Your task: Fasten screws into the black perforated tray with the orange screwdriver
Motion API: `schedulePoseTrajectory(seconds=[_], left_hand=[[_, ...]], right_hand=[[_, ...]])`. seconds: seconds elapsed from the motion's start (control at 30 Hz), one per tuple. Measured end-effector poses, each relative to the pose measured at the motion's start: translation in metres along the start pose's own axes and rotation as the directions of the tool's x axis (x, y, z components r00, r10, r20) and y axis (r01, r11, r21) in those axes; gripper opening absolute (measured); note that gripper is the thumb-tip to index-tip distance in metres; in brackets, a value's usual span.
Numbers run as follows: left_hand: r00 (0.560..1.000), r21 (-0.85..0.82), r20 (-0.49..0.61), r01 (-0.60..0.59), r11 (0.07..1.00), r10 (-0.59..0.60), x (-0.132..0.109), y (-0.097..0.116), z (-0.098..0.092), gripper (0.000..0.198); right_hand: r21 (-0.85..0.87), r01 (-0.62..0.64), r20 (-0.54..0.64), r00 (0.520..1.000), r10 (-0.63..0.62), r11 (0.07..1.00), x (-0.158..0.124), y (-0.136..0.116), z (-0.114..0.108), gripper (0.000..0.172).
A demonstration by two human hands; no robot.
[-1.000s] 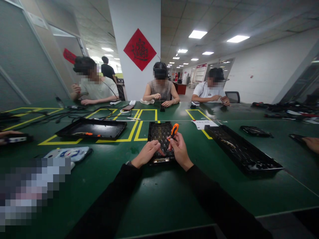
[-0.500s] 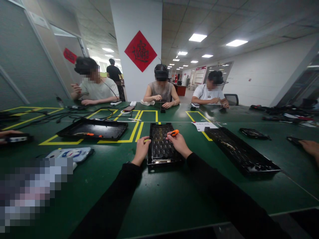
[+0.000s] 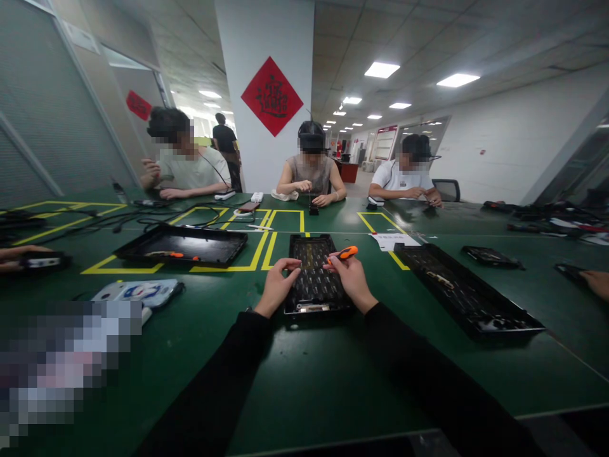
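Note:
In my right hand [image 3: 353,282] is an orange-and-black handled tool [image 3: 344,255], likely a screwdriver, its handle slanting up to the right; its tip is hard to make out. The fingers are closed round it over the right side of a black tray [image 3: 309,311] holding rows of small shiny parts. My left hand [image 3: 278,285] is above the tray's left edge, thumb and forefinger pinched together. Anything between those fingertips is too small to name. A pale metallic strip [image 3: 313,308] lies at the tray's near end.
A black tray [image 3: 223,251] with orange-handled tools stands at left, and a long black tray [image 3: 469,292] at right. A phone-like patterned case [image 3: 137,291] lies at left. Cables [image 3: 143,219] cross the far left. Several people sit around the green table, including one opposite [image 3: 311,171].
My left hand has lifted from the tray's left edge and moved inward with its fingertips pinched. My right hand still grips the orange tool, now slightly farther right. The view has shifted a little.

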State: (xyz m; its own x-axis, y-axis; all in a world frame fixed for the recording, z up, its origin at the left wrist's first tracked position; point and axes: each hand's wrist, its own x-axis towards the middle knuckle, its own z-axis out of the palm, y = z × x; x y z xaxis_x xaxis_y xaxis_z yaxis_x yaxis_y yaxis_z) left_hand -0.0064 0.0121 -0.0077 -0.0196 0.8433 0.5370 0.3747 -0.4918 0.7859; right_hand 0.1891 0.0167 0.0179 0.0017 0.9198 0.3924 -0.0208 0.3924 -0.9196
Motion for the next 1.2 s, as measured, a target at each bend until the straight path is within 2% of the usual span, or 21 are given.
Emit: schedulePoseTrajectory(seconds=[0.1, 0.2, 0.37, 0.5, 0.63, 0.77, 0.93, 1.1, 1.2], left_hand=[[0.987, -0.072, 0.16, 0.001, 0.997, 0.01, -0.002, 0.009, 0.003, 0.024], [0.986, -0.035, 0.166, 0.005, 0.999, 0.001, -0.003, 0.008, 0.005, 0.021], [0.991, 0.082, 0.133, -0.011, 0.997, 0.0, -0.004, 0.002, 0.005, 0.02], [0.994, 0.114, 0.106, -0.036, 0.993, 0.024, -0.005, 0.003, 0.005, 0.021], [0.994, 0.116, 0.104, -0.037, 0.993, 0.025, -0.006, 0.005, 0.005, 0.021], [0.993, 0.116, 0.109, -0.053, 0.992, 0.04, -0.006, 0.005, 0.006, 0.021], [0.993, 0.132, 0.107, -0.063, 0.989, 0.049, -0.006, 0.004, 0.006, 0.022], [0.991, 0.134, 0.116, -0.082, 0.988, 0.067, -0.006, 0.006, 0.006, 0.018], [0.985, 0.124, 0.146, -0.107, 0.987, 0.088, -0.005, 0.01, 0.006, 0.019]], right_hand=[[0.048, -0.015, -0.081, 0.997, 0.019, 0.999, -0.018, -0.003, -0.007, 0.032], [0.013, -0.023, -0.086, 0.996, 0.024, 1.0, -0.024, 0.003, -0.012, 0.032], [-0.049, -0.11, 0.087, 0.99, 0.114, 0.993, 0.0, 0.012, -0.011, 0.031], [-0.143, -0.075, 0.2, 0.974, 0.103, 0.987, 0.019, 0.013, -0.004, 0.029], [-0.149, -0.056, 0.254, 0.963, 0.093, 0.987, 0.02, 0.014, 0.001, 0.029], [-0.123, -0.07, 0.226, 0.969, 0.096, 0.99, 0.018, 0.016, 0.001, 0.032], [-0.079, -0.149, 0.21, 0.964, 0.163, 0.986, 0.022, 0.013, 0.0, 0.029], [0.134, -0.183, 0.055, 0.983, 0.177, 0.974, 0.008, -0.002, -0.009, 0.027], [0.219, -0.172, -0.077, 0.978, 0.192, 0.96, -0.008, -0.004, -0.013, 0.032]])
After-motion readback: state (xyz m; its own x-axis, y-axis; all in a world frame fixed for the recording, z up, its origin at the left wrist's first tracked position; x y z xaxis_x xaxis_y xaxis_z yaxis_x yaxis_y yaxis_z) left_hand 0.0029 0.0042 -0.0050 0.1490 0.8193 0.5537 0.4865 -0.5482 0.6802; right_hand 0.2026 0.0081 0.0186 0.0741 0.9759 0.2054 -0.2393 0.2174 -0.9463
